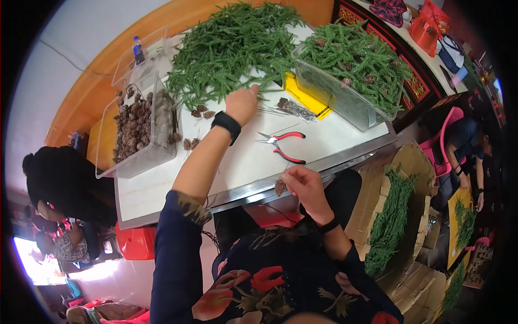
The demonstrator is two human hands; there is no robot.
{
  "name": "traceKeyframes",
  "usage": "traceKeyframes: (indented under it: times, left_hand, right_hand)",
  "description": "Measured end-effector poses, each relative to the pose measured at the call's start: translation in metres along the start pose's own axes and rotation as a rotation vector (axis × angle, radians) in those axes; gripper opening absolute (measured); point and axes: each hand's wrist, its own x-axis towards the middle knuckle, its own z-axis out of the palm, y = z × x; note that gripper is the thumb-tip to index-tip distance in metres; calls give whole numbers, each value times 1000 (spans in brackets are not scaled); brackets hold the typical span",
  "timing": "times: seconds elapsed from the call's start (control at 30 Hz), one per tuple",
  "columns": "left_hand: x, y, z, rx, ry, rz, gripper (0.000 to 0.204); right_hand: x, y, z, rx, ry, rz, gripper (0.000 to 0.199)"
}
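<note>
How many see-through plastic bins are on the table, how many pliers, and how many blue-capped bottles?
Clear plastic bins: 3, with pine cones, with green sprigs, and one behind
Red-handled pliers: 1
Blue-capped bottle: 1
Total: 5

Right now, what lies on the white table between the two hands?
In the head view, red-handled pliers lie between the left hand and right hand.
</note>
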Motion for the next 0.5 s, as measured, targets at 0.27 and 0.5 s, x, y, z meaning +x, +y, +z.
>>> traceKeyframes:
  times: [0.27, 0.5]
  left_hand:
    - [53, -24, 30, -182, -45, -161, 24]
    - [27, -33, 12, -1043, 204, -306, 14]
  right_hand:
    - [-20, -2, -18, -62, 79, 5, 11]
    - [-10, -3, -18, 21, 36, -4, 9]
